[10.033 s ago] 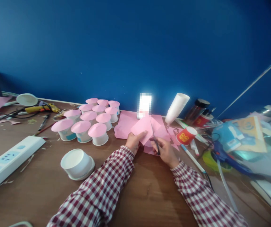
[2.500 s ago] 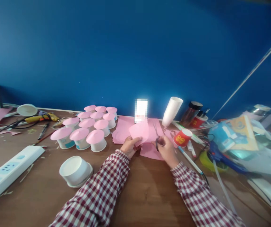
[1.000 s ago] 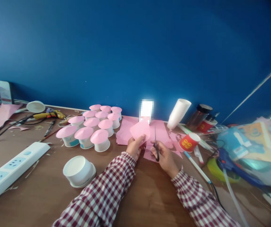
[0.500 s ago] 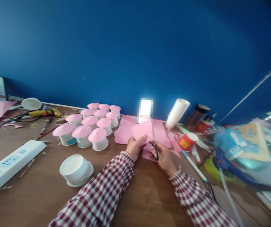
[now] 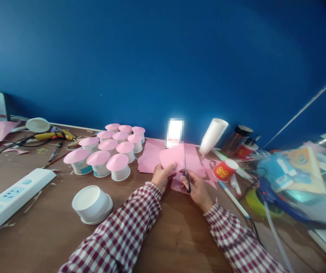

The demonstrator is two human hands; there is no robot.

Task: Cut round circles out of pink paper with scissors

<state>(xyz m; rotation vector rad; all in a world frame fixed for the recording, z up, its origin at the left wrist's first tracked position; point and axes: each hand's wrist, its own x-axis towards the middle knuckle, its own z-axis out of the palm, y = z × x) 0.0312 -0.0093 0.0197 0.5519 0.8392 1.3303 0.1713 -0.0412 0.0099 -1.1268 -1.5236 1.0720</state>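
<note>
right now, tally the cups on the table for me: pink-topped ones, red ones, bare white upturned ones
pink-topped cups: 12
red cups: 2, with one red cup on its side and one red cup by the wall
bare white upturned cup: 1
total: 15

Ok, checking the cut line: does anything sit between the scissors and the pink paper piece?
Nothing visible does. The scissors in the right hand touch the pink paper piece, and the left hand grips its lower edge, left of the blades.
</note>
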